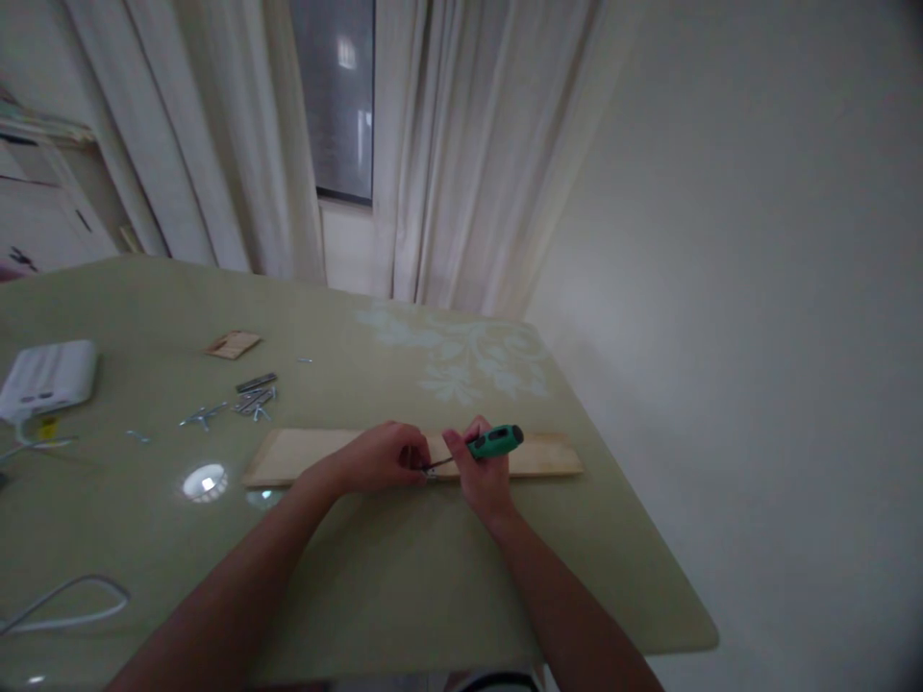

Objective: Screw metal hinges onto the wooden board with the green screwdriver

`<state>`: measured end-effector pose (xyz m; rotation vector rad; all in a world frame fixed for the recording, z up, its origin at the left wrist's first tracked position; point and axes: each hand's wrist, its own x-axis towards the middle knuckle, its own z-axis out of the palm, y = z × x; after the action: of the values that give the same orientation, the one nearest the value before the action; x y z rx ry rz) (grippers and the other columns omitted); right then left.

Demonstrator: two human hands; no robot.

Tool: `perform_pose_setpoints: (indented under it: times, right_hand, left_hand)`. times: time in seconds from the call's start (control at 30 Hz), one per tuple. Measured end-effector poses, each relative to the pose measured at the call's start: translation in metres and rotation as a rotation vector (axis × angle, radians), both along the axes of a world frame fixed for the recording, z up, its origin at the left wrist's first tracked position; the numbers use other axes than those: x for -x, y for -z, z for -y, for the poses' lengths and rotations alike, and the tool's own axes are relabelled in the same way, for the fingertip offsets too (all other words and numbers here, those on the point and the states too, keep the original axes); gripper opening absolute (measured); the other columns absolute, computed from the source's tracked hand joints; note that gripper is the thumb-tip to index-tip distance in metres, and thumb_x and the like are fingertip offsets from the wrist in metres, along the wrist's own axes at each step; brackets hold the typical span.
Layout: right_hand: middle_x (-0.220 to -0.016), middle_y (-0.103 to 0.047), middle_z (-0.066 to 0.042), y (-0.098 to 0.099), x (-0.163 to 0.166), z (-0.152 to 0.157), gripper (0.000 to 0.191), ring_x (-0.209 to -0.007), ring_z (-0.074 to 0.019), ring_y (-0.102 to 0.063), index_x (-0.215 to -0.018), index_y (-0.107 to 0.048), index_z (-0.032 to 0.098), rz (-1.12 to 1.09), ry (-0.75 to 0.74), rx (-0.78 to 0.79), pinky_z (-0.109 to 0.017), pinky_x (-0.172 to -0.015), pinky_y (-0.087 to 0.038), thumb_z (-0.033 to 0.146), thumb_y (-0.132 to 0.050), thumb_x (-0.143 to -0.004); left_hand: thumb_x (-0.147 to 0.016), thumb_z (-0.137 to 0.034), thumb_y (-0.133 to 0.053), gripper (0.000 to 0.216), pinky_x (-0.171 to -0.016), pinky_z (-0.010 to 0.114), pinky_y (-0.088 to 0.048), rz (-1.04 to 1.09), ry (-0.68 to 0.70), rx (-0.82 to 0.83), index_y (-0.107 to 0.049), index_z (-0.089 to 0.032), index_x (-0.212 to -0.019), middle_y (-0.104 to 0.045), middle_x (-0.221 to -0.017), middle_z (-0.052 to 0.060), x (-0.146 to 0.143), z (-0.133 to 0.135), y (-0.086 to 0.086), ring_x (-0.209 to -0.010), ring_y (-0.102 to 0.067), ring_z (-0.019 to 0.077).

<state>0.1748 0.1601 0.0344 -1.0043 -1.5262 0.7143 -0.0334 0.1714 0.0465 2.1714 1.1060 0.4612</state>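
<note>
A long, pale wooden board [310, 454] lies flat on the green table in front of me. My right hand [487, 479] is wrapped round a screwdriver [497, 441] with a green and black handle, its shaft pointing left and down. The screwdriver's tip meets a small metal piece [431, 473] at the board's near edge, perhaps a hinge or bracket. My left hand [386, 457] rests on the board with its fingers pinched at that metal piece. Those fingertips partly hide what they grip.
Left of the board lie loose screws [204, 414] and a pile of metal hardware [256, 398]. A small wooden piece [232, 344] sits farther back. A white power strip [49, 377] and a white cable [68, 605] are at the left. A wall [757, 336] borders the right side.
</note>
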Motion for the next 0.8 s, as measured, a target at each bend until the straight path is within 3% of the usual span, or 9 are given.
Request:
perform_pose_setpoints:
  times: [0.27, 0.57, 0.8]
  right_hand:
    - [-0.06, -0.037, 0.007, -0.001, 0.002, -0.003, 0.048, -0.058, -0.0131, -0.037, -0.069, -0.044, 0.025, -0.006, 0.011, 0.013, -0.029, -0.059, -0.034, 0.059, -0.071, -0.09]
    - [-0.058, -0.031, 0.009, -0.001, 0.001, -0.014, 0.054, -0.052, -0.0109, -0.028, -0.069, -0.039, 0.026, -0.276, 0.082, 0.127, -0.027, -0.05, -0.027, 0.068, -0.068, -0.088]
    - [-0.057, -0.035, 0.007, -0.002, 0.004, -0.01, 0.05, -0.054, -0.0114, -0.035, -0.065, -0.047, 0.024, -0.086, 0.04, 0.116, -0.027, -0.053, -0.032, 0.06, -0.07, -0.088]
  left_hand:
    - [-0.078, -0.028, -0.074, 0.015, -0.063, 0.026, -0.041, 0.021, 0.001, 0.032, -0.074, -0.019, -0.09, -0.07, -0.079, 0.001, -0.001, 0.0, -0.001, -0.07, -0.061, 0.0161]
    - [-0.078, -0.032, -0.077, 0.018, -0.062, 0.025, -0.041, 0.018, -0.003, 0.028, -0.075, -0.018, -0.091, -0.071, -0.08, 0.001, 0.0, -0.001, 0.002, -0.071, -0.062, 0.0156]
    - [-0.078, -0.03, -0.076, 0.018, -0.061, 0.024, -0.041, 0.018, -0.007, 0.053, -0.074, -0.019, -0.092, -0.07, -0.078, 0.0, 0.0, 0.0, -0.001, -0.069, -0.061, 0.0153]
